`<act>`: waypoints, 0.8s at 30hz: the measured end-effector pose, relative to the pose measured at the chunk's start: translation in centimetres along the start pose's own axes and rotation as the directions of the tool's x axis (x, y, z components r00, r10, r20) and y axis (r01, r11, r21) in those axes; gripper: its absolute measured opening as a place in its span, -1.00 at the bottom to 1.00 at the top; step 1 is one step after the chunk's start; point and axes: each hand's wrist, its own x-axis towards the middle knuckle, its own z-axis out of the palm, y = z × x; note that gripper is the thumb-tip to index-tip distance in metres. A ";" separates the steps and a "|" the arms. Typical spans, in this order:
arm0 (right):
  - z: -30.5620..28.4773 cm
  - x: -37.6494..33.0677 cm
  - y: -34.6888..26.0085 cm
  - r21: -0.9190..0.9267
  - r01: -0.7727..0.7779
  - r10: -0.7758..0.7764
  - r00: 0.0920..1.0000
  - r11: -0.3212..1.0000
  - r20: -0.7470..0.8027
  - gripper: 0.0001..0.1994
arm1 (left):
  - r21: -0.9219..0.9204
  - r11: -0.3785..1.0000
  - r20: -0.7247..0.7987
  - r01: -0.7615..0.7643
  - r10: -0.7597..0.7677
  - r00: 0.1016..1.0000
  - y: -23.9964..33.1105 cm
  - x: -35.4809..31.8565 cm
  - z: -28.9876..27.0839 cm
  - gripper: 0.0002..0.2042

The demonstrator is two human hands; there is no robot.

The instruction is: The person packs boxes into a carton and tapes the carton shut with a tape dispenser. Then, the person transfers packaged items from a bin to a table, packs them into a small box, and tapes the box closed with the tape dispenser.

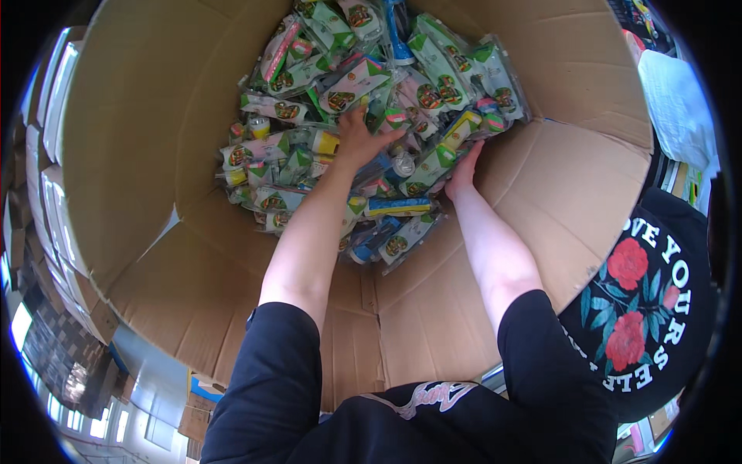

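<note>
Deep inside a large cardboard box (232,255) lies a heap of clear plastic packets (433,166) with green and white printed labels. Pink, yellow and blue contents show through some of them. My left hand (363,139) reaches into the middle of the heap, thumb and fingers apart, touching packets; its fingertips are partly hidden among them. At the heap's right edge, beside the box wall, my right hand (462,172) rests against the packets with fingers stretched out along their side. Nothing is seen gripped in either hand.
Tall cardboard walls (131,139) surround the heap, and both my arms come in over the near side. To the right, outside the box, is a person in a black shirt with red roses (627,263). Stacked cartons (58,209) stand at the left.
</note>
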 end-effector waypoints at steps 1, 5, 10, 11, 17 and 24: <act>-2.8 3.5 -0.7 0.064 0.056 -0.064 0.991 0.996 0.115 0.01 | 0.152 0.987 -0.104 -0.048 0.064 0.993 2.4 0.1 2.6 0.04; 1.9 -2.7 0.2 -0.135 0.134 -0.141 0.989 0.982 -0.040 -0.10 | 0.087 0.977 0.051 -0.197 0.193 0.980 1.3 -3.3 2.9 0.19; 2.6 -5.2 -0.9 -0.101 0.015 -0.002 0.992 0.995 0.126 -0.18 | 0.315 0.907 0.166 -0.280 0.238 0.957 2.8 -6.2 3.1 0.29; 2.3 -4.5 -1.3 -0.105 0.027 -0.015 0.993 0.994 0.116 -0.18 | 0.373 0.897 0.179 -0.238 0.182 0.967 3.8 -5.8 3.1 0.30; 2.6 -3.3 -1.7 -0.116 -0.079 0.117 0.919 0.990 0.376 -0.25 | 0.289 0.944 0.386 -0.156 0.034 0.922 4.4 -2.9 2.0 0.29; 2.7 -3.1 -1.7 -0.130 0.005 0.058 0.877 0.992 0.477 -0.27 | 0.201 0.970 0.294 -0.135 0.072 0.953 4.4 -3.5 3.2 0.21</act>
